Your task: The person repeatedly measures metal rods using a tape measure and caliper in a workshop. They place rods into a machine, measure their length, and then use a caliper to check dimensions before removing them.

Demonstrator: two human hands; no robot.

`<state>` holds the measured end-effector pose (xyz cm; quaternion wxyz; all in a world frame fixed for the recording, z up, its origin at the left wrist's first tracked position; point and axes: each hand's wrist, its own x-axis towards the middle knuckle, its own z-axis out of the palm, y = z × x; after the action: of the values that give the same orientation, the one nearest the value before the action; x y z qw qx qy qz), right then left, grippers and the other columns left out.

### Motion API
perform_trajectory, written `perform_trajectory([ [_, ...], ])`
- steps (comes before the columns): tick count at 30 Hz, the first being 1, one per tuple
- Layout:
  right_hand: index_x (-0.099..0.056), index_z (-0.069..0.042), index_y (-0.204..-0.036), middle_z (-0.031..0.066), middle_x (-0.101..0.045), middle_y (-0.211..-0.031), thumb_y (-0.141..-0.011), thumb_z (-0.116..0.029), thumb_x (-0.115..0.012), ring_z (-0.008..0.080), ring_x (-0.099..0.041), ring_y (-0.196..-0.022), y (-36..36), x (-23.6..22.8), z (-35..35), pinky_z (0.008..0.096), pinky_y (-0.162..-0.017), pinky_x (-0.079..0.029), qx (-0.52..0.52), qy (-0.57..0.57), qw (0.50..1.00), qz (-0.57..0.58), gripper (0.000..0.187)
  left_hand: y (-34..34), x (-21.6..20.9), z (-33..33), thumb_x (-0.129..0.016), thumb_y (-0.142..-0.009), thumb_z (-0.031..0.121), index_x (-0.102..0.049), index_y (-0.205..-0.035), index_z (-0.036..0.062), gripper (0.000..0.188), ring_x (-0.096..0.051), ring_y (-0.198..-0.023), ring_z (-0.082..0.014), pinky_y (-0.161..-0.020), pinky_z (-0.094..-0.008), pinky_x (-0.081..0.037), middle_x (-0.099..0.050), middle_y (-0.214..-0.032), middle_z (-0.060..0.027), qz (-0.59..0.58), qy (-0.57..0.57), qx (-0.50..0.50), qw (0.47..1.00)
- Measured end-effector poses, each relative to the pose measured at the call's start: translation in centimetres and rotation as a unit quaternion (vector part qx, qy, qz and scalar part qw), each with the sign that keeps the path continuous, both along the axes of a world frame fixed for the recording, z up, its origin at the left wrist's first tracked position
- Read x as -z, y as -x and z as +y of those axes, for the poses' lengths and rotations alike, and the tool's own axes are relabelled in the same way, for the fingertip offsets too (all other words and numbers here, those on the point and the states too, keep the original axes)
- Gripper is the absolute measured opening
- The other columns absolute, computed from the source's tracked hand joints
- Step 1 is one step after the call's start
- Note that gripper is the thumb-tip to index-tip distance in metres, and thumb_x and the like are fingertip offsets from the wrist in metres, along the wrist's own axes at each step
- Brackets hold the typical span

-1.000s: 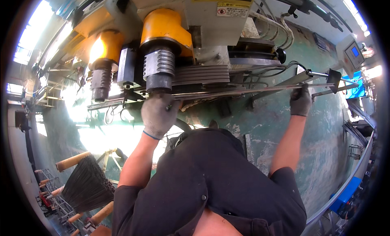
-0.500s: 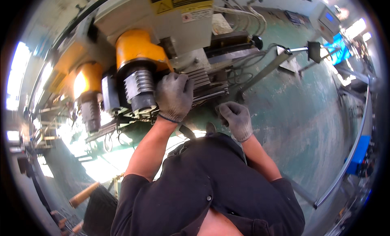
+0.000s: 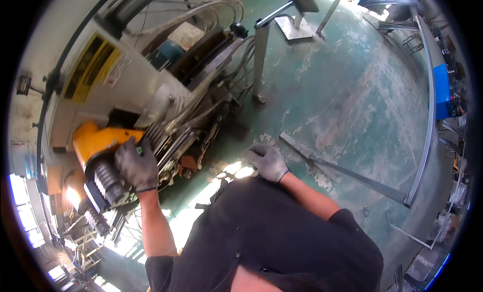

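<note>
My left hand (image 3: 137, 165), in a grey knit work glove, is at the machine on the left, against the end of its orange housing (image 3: 98, 141). Its fingers are curled; a small green spot (image 3: 140, 150) shows between thumb and fingers, but what they close on is hidden. Just left of this hand, a ribbed metal spindle (image 3: 108, 178) juts from the housing. My right hand (image 3: 267, 162), gloved alike, is in front of my body above the green floor. Its fingers are bent inward, and nothing shows in them.
A second orange head with a ribbed spindle (image 3: 94, 217) stands farther left. Behind my left hand are metal rails (image 3: 176, 148) and cables (image 3: 244, 60). A metal bar (image 3: 352, 177) runs low across the green floor (image 3: 342, 96) to a curved rail (image 3: 427, 91) at the right.
The view has turned to the right, so the machine appears farther left and tilted. My left hand stays by the orange housing. My right hand is closer to my body, still curled.
</note>
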<state>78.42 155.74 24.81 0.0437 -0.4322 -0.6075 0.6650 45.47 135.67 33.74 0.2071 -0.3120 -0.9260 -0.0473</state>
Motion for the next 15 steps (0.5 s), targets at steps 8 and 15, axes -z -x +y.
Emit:
perform_trajectory([
  [8, -0.085, -0.001, -0.118, 0.0103, -0.082, -0.092, -0.109, -0.031, -0.079, 0.0165, -0.075, -0.083, -5.9, 0.9, 15.5, 0.038, -0.082, -0.06, 0.09, -0.039, 0.995, 0.003, 0.032, -6.9, -1.2, 8.1, -0.092, -0.097, 0.013, -0.074, -0.141, -0.0019, 0.05, -0.068, -0.133, -0.0376, -0.115, -0.0507, -0.055, -0.076, -0.134, -0.0201, -0.023, -0.27, 0.018, 0.962],
  [15, -0.083, 0.002, -0.115, 0.0016, -0.075, -0.087, -0.111, -0.029, -0.082, 0.0087, -0.067, -0.075, -6.1, -3.2, 30.3, 0.0292, -0.069, -0.055, 0.186, -0.087, 0.974, 0.094, 0.031, -14.6, -0.3, 25.5, -0.084, -0.104, 0.002, -0.073, -0.14, -0.0019, 0.038, -0.07, -0.118, -0.022, -0.108, -0.0363, -0.057, -0.074, -0.124, -0.0109, -0.39, -0.325, 0.097, 0.856],
])
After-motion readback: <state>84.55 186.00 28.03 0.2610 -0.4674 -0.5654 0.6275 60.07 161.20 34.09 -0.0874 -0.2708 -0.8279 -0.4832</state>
